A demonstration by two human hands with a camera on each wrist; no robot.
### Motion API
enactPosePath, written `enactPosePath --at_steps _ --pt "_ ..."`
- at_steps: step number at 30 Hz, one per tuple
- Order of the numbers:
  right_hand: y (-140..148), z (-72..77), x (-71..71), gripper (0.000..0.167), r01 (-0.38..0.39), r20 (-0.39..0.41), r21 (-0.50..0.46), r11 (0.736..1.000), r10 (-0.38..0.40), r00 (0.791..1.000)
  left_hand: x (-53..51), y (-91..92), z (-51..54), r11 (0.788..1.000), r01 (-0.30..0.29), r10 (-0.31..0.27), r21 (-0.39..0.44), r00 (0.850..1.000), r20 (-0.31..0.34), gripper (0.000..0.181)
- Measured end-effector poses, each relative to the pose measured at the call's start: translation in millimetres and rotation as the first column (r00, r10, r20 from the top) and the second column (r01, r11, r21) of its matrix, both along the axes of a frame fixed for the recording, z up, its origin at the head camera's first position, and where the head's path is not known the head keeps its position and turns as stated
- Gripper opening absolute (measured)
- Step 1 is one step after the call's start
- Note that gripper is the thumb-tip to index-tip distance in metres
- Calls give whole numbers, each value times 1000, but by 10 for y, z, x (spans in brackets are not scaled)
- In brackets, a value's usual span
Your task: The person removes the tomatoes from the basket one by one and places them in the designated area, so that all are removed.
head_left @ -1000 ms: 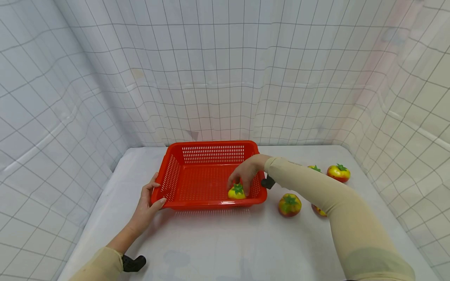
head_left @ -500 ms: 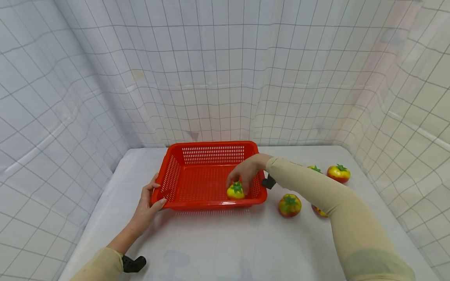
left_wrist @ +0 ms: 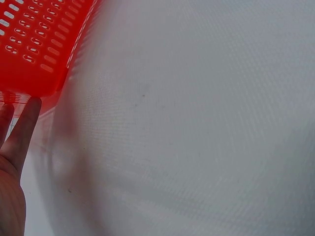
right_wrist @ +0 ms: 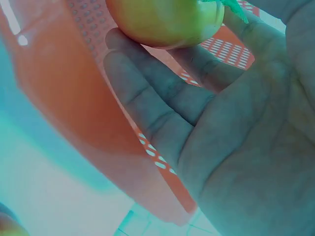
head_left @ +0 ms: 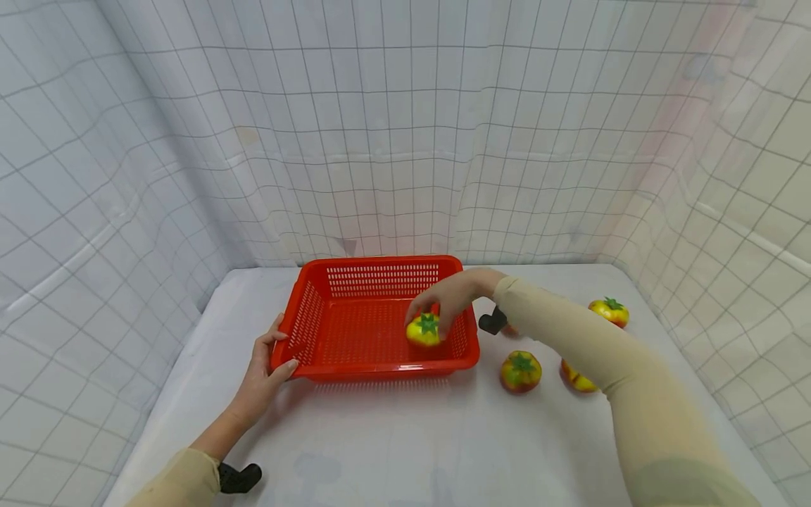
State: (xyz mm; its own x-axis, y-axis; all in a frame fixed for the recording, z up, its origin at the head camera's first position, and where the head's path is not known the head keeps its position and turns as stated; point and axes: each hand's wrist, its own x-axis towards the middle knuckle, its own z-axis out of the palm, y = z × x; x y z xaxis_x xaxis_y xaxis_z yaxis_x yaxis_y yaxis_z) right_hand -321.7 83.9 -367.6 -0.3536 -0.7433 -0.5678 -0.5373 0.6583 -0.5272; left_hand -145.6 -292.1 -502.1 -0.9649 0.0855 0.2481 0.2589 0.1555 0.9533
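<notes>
The red plastic basket (head_left: 380,367) sits on the white table, its sides slotted. At its near left corner, my left hand (head_left: 258,377) grips the rim, thumb on the near side and fingers along the left side. My right hand (head_left: 448,299) reaches over the right side and holds a yellow-and-red tomato (head_left: 423,329) with a green leafy top, just above the basket floor. Seen from the right wrist, the fingers (right_wrist: 147,103) lie along the underside of this tomato (right_wrist: 167,22). In the left wrist view, fingertips touch the basket (left_wrist: 34,73).
Right of the basket are a tomato (head_left: 521,372), another tomato (head_left: 578,377) partly under the right sleeve, and a third tomato (head_left: 610,311) farther back. A sliver of something reddish shows beside the black wrist device (head_left: 493,322). Grid-patterned white sheets (head_left: 405,141) wall the table.
My right hand has risen a little with the tomato, which now sits higher and slightly farther back inside the basket. My left hand keeps its grip on the corner.
</notes>
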Motion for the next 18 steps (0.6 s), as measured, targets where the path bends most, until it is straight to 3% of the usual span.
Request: enactPosePath --at_steps 8,18 --pt "155 188 49 58 15 19 -86 996 -14 1000 -9 -8 4 999 30 -29 24 999 -23 46" --pt "382 354 124 58 36 12 -142 989 -34 999 3 -12 -6 1000 17 -17 11 1000 -8 47"
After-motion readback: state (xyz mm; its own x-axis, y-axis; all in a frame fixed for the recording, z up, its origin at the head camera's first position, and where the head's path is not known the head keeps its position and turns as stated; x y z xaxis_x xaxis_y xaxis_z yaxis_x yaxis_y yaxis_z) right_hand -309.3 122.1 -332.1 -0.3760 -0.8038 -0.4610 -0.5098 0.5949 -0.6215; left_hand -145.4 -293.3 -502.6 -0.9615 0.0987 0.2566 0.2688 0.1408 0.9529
